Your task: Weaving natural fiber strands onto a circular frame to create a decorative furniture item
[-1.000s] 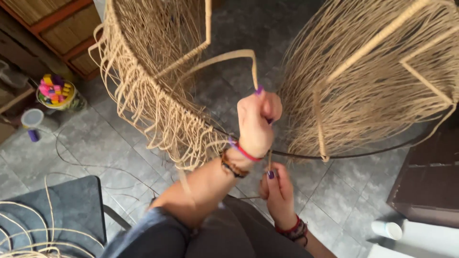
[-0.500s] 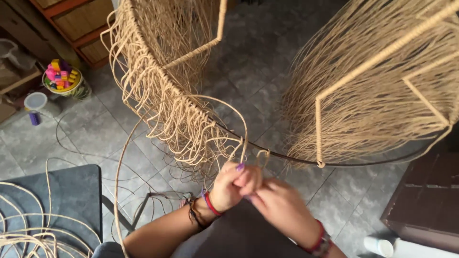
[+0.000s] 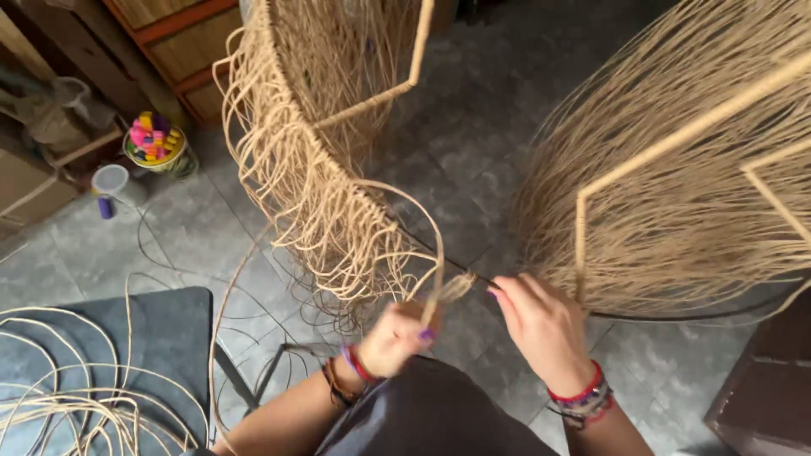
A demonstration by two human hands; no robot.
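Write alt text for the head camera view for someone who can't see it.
Left hand pinches a looped rattan strand while the right hand touches the dark metal ring of a wicker-strung frame. Loose rattan coils lie on a dark mat over grey floor tiles.

This looks like a small craft workshop for cane or wicker weaving. Two large woven cane frames [image 3: 676,169] fill the upper centre and right of the frame, strands hanging loose. At lower left, coils of raw cane [image 3: 68,397] lie on a dark stool [image 3: 169,329]. The floor is grey stone tile [image 3: 473,127]. At upper left stand wooden shelves [image 3: 169,42] and a tub of coloured bits [image 3: 152,143].
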